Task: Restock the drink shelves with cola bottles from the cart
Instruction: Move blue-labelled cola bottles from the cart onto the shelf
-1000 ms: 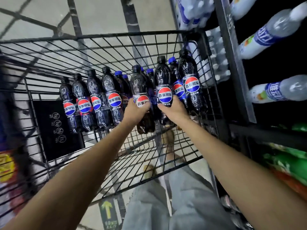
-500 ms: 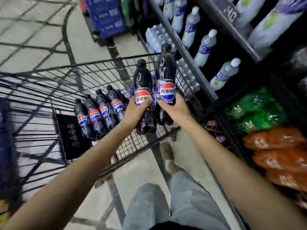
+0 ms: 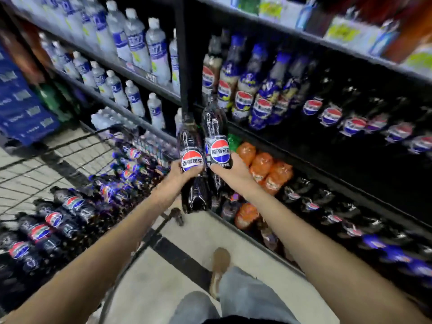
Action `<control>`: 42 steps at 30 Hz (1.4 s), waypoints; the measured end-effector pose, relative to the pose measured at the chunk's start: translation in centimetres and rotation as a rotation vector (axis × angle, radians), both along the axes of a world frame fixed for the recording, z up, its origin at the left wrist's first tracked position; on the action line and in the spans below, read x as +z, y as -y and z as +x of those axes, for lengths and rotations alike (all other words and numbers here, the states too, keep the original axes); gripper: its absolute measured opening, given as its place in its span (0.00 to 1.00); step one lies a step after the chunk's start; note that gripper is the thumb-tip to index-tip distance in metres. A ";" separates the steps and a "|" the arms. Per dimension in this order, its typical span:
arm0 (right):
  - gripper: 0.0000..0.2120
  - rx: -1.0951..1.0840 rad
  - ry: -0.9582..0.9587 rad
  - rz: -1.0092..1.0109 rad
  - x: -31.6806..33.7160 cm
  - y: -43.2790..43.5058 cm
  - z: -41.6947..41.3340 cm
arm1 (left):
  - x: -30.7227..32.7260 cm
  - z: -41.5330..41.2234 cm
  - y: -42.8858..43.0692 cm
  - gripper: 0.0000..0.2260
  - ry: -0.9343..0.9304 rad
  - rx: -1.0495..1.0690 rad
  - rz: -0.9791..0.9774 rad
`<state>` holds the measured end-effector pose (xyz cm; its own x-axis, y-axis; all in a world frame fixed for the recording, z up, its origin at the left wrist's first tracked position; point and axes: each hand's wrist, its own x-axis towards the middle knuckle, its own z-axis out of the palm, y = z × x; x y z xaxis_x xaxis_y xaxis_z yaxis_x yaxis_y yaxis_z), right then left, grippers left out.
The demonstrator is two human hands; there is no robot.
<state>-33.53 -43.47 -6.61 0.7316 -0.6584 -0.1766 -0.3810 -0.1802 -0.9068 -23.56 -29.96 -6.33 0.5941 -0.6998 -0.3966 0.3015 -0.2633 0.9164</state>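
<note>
Inspection at drink aisle: both hands occupied

Left hand grips the left cola bottle at its labelled middle, fingers curled tight round the red, white and blue badge. Right hand grips the right cola bottle the same way, thumb across the lower edge of the label.

Both bottles stand near upright at the centre of the frame, side by side and touching. Their necks point up toward the dark shelf post. Caps are too blurred to report.

Wire cart occupies the left of the frame. The cart stock, more cola bottles, lies in rows from lower left toward centre.

Cola shelf runs across the right of the frame and carries a row of shelved cola with matching badges. Orange drink bottles sit on the tier below, just right of the right hand. Clear water bottles fill the upper left bays. Frame edges are smeared; labels there cannot be read.
</note>
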 end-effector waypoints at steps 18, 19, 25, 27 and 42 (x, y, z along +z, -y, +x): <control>0.19 -0.573 0.052 -0.043 -2.0 17.8 -26.8 | -1.1 -21.1 25.2 0.25 0.235 -0.523 0.034; 0.19 -0.585 0.060 -0.060 -2.0 18.8 -27.9 | -1.1 -22.1 26.6 0.25 0.242 -0.535 0.020; 0.21 -0.665 0.113 -0.147 -1.8 23.7 -32.6 | -0.7 -26.4 32.5 0.27 0.303 -0.618 -0.099; 0.22 -0.679 0.124 -0.164 -1.8 24.8 -33.4 | -0.9 -27.2 33.9 0.28 0.315 -0.629 -0.130; 0.29 -0.668 0.115 -0.240 -2.8 28.2 -34.9 | -1.3 -28.2 37.9 0.36 0.443 -0.642 -0.240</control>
